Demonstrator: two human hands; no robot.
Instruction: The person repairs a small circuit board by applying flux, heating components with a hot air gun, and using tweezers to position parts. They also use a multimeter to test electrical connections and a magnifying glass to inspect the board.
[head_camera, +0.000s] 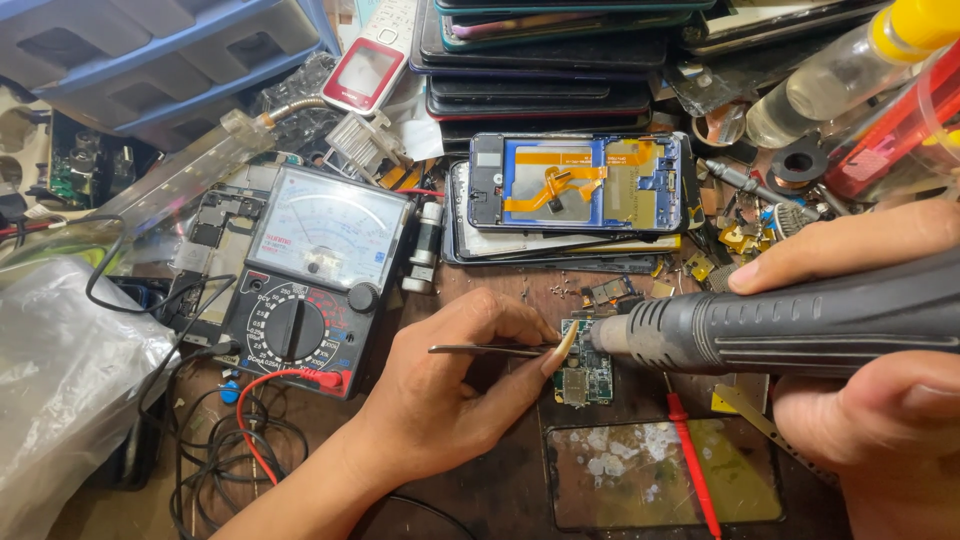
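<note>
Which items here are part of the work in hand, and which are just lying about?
In use: tweezers in left hand; hot-air gun in right hand; small circuit board.

Lying about: analog multimeter, opened phone, stacked phones, glass panel, clear bottle.

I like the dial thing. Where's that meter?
In the head view, the meter sits left on the bench, beside the left hand, its red lead curling below.

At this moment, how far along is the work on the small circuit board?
Done: the opened phone lies stripped, and the small green circuit board is out on the bench. In hand: the left hand holds tweezers at the board's top edge while the right hand aims the hot-air gun nozzle there. Left: no part is visibly lifted yet, and the board is still outside the phone.
</note>
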